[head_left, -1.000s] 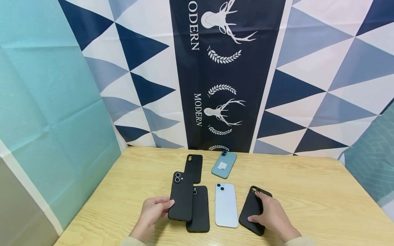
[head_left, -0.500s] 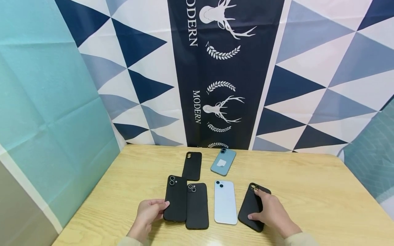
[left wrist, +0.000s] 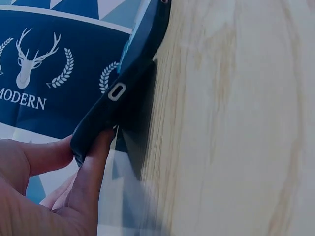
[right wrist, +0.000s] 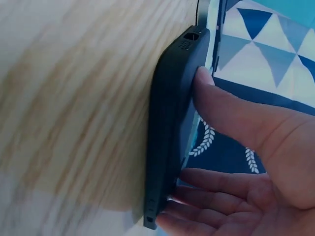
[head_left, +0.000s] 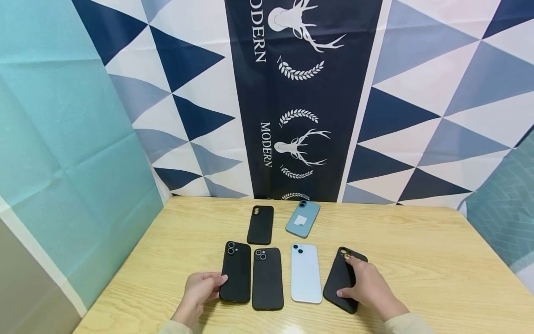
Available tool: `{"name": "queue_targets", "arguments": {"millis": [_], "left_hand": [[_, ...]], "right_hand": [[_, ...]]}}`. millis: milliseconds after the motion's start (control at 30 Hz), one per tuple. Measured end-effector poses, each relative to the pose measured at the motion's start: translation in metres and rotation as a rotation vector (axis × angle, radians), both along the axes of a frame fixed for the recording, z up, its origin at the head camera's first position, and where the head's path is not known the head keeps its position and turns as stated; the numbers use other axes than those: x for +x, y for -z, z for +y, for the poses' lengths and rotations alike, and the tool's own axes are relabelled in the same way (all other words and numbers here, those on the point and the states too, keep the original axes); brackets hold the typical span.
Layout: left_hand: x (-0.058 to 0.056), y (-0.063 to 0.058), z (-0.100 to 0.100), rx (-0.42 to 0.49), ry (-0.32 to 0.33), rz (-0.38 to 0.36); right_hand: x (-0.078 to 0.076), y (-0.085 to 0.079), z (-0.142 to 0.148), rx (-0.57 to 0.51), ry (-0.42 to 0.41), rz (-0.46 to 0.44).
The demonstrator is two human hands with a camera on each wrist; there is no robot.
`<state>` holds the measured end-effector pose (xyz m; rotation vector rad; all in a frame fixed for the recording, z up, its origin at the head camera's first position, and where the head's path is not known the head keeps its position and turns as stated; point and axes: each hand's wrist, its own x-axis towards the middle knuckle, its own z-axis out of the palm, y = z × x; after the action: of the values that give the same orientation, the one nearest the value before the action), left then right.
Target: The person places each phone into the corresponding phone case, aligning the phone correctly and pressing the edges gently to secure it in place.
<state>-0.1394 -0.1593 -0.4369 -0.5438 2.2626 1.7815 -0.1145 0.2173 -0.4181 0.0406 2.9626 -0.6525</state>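
In the head view my left hand (head_left: 199, 290) pinches the lower left edge of a black-cased phone (head_left: 237, 276), its two lens rings facing up. The left wrist view has the phone (left wrist: 106, 105) tilted, with thumb and fingers on opposite faces. Immediately to its right lies a second black-cased phone (head_left: 268, 280). My right hand (head_left: 371, 285) holds a black phone case (head_left: 343, 280) at the right, thumb on its lower part and fingers by the camera cutout. Seen from the right wrist, the case (right wrist: 167, 113) sits on the wood under the thumb.
Between the hands lies a white phone (head_left: 306, 273), back up. Farther off are a black phone case (head_left: 260, 225) and a blue phone (head_left: 302, 219) with a white sticker. Patterned cloth (head_left: 300, 93) hangs behind the wooden table (head_left: 417, 260).
My left hand has carried its black-cased phone left and down toward the table, off the second phone it overlapped. The right hand stays on its case. The head view has shifted slightly.
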Motion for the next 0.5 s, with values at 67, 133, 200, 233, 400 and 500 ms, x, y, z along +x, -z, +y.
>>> {"name": "queue_targets", "arguments": {"millis": [67,133,200,233,400,500], "left_hand": [[-0.0016,0.0001,0.0005,-0.016,0.008,0.012],[-0.0029,-0.0005,0.0016,-0.045,0.021,0.027],[-0.0034,-0.0015,0.0027,-0.085,0.037,0.048],[-0.0034,-0.0022,0.0032,-0.106,0.045,0.06],[-0.0007,-0.0063,0.0024,-0.299,0.098,0.13],[0.0003,-0.0091,0.0011,-0.421,0.135,0.165]], "right_hand": [[-0.0015,-0.0012,-0.0007,0.01,-0.001,-0.009],[-0.0027,-0.002,-0.0008,0.023,-0.003,-0.017],[-0.0037,-0.0027,-0.0009,0.04,-0.006,-0.024],[-0.004,-0.0026,-0.0007,0.047,-0.007,-0.027],[-0.0041,-0.0028,-0.0004,0.053,-0.02,-0.058],[-0.005,-0.0026,0.0008,0.051,-0.033,-0.056]]}}
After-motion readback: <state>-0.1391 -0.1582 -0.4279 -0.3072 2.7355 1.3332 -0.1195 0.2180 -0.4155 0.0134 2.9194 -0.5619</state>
